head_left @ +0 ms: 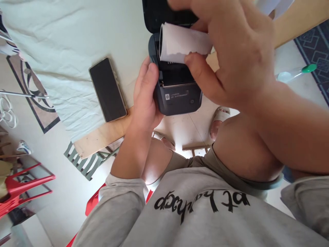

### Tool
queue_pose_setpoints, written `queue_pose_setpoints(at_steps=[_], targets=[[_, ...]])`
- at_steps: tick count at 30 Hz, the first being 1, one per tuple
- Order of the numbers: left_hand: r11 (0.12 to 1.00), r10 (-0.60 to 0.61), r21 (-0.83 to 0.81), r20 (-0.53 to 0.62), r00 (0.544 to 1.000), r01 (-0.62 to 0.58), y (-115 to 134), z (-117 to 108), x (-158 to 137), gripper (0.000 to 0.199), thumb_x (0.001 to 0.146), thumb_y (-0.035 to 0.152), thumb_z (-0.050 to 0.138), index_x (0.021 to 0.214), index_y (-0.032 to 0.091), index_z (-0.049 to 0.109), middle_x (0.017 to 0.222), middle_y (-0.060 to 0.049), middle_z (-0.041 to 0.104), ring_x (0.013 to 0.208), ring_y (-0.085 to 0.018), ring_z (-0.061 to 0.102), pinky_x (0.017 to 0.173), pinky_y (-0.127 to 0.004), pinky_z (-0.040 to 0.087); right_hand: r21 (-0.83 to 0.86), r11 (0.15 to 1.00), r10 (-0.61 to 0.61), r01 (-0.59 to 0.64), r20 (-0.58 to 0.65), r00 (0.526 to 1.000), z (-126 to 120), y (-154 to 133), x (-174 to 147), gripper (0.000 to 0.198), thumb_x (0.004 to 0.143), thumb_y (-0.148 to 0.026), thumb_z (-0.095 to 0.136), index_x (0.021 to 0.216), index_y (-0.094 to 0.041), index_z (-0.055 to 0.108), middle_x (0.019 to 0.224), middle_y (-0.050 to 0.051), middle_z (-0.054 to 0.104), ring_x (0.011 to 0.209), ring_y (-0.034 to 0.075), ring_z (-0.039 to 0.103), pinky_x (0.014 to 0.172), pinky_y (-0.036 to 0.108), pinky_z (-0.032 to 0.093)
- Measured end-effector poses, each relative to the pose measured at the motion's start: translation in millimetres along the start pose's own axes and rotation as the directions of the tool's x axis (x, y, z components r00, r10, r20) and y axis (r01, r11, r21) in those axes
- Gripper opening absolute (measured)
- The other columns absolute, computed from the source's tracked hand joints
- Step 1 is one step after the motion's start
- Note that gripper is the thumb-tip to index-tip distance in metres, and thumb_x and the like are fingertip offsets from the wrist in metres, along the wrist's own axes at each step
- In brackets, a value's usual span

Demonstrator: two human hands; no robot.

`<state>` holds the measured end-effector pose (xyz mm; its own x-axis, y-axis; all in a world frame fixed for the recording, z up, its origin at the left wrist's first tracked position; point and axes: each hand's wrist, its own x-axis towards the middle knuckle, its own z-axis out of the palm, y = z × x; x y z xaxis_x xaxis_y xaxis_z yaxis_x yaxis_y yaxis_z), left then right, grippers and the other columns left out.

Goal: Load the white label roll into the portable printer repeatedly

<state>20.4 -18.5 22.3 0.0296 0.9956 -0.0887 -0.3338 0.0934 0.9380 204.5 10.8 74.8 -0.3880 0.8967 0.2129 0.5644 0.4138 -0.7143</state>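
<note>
In the head view, your left hand [145, 99] wraps around the left side of a small dark label printer [177, 92], thumb pressed against its upper left corner, steadying it at the edge of the table [100, 137]. The printer's lid [156, 13] stands open, tipped away from you, and the paper bay shows just below the roll. Your right hand [231, 51] grips a white paper roll [180, 43] between thumb and fingers, holding it lying sideways right over the open bay; you cannot tell from here whether the roll already touches the bay.

To the left of the printer, near but apart from your left hand, a phone [108, 90] lies screen-up and dark on a pale cloth [64, 44] that covers most of the tabletop. A red plastic chair [23, 187] stands at the lower left on the floor. A green-capped pen [298, 72] lies to the right behind your right wrist.
</note>
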Motion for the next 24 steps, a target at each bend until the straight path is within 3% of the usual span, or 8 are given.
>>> queue_pose_setpoints(at_steps=[3, 7, 13, 16, 18, 20, 22, 24], targets=[[0.999, -0.023, 0.029, -0.008, 1.0, 0.023, -4, -2, 2, 0.038, 0.09, 0.067, 0.078, 0.117, 0.041, 0.076, 0.14, 0.002, 0.083, 0.161, -0.03, 0.062, 0.113, -0.04, 0.065, -0.251, 0.961, -0.124, 0.118, -0.009, 0.992, -1, 9, 1, 0.07, 0.109, -0.049, 0.036, 0.176, -0.029, 0.046, 0.17, -0.005, 0.048, 0.165, 0.011, 0.052, 0.146, 0.024, 0.045], [0.999, -0.044, 0.025, -0.04, 0.998, 0.045, -3, 1, 0, 0.034, 0.094, 0.062, 0.076, 0.12, 0.04, 0.076, 0.133, 0.0, 0.084, 0.154, -0.03, 0.067, 0.113, -0.041, 0.066, -0.383, 0.923, -0.054, 0.041, -0.023, 0.998, -2, 18, 4, 0.042, 0.098, -0.034, 0.052, 0.13, -0.02, 0.076, 0.136, 0.002, 0.067, 0.134, 0.014, 0.063, 0.121, 0.036, 0.056], [0.997, -0.007, -0.08, 0.014, 1.0, 0.008, 1, 2, -5, 0.029, 0.094, 0.059, 0.082, 0.112, 0.036, 0.079, 0.128, 0.0, 0.083, 0.154, -0.028, 0.068, 0.112, -0.035, 0.065, -0.311, 0.932, -0.196, 0.189, 0.009, 0.981, 0, 18, -3, 0.04, 0.1, -0.045, 0.048, 0.095, -0.015, 0.073, 0.105, 0.007, 0.066, 0.124, 0.015, 0.064, 0.118, 0.043, 0.054], [0.996, 0.037, -0.079, 0.048, 0.998, -0.033, -2, -5, -5, 0.039, 0.082, 0.052, 0.097, 0.114, 0.039, 0.078, 0.115, 0.001, 0.083, 0.15, -0.03, 0.07, 0.115, -0.036, 0.062, -0.213, 0.912, -0.333, 0.352, 0.117, 0.935, -1, 26, -8, 0.051, 0.101, -0.061, 0.051, 0.091, -0.018, 0.077, 0.103, 0.005, 0.069, 0.119, 0.013, 0.062, 0.122, 0.051, 0.054], [0.998, 0.049, -0.041, 0.063, 0.997, -0.047, -4, -10, -4, 0.052, 0.076, 0.044, 0.102, 0.121, 0.041, 0.077, 0.116, 0.001, 0.084, 0.143, -0.032, 0.072, 0.112, -0.038, 0.063, -0.184, 0.889, -0.411, 0.419, 0.085, 0.908, -4, 34, -11, 0.06, 0.102, -0.074, 0.049, 0.099, -0.023, 0.081, 0.108, 0.003, 0.07, 0.12, 0.011, 0.064, 0.124, 0.047, 0.056], [0.999, 0.036, 0.02, 0.081, 0.996, -0.038, -5, -15, -3, 0.062, 0.075, 0.043, 0.103, 0.131, 0.04, 0.075, 0.126, 0.0, 0.084, 0.142, -0.032, 0.073, 0.109, -0.038, 0.064, -0.194, 0.922, -0.357, 0.334, -0.096, 0.929, -7, 42, -13, 0.069, 0.103, -0.081, 0.045, 0.122, -0.025, 0.081, 0.126, 0.003, 0.069, 0.125, 0.009, 0.067, 0.121, 0.036, 0.06], [0.998, 0.038, 0.05, 0.093, 0.995, -0.042, -6, -18, -1, 0.069, 0.076, 0.044, 0.103, 0.138, 0.038, 0.072, 0.137, -0.002, 0.082, 0.144, -0.033, 0.072, 0.109, -0.038, 0.065, -0.171, 0.976, -0.182, 0.136, -0.297, 0.938, -8, 48, -12, 0.078, 0.103, -0.082, 0.048, 0.142, -0.019, 0.073, 0.144, 0.005, 0.065, 0.135, 0.011, 0.067, 0.119, 0.026, 0.061], [0.997, 0.066, 0.038, 0.126, 0.99, -0.071, -7, -19, 0, 0.069, 0.074, 0.043, 0.104, 0.136, 0.038, 0.074, 0.142, -0.003, 0.081, 0.142, -0.032, 0.072, 0.109, -0.038, 0.065, 0.04, 0.999, 0.009, 0.005, -0.35, 0.937, -8, 49, -9, 0.076, 0.098, -0.077, 0.064, 0.146, -0.017, 0.071, 0.152, 0.003, 0.061, 0.142, 0.012, 0.067, 0.113, 0.017, 0.062]])
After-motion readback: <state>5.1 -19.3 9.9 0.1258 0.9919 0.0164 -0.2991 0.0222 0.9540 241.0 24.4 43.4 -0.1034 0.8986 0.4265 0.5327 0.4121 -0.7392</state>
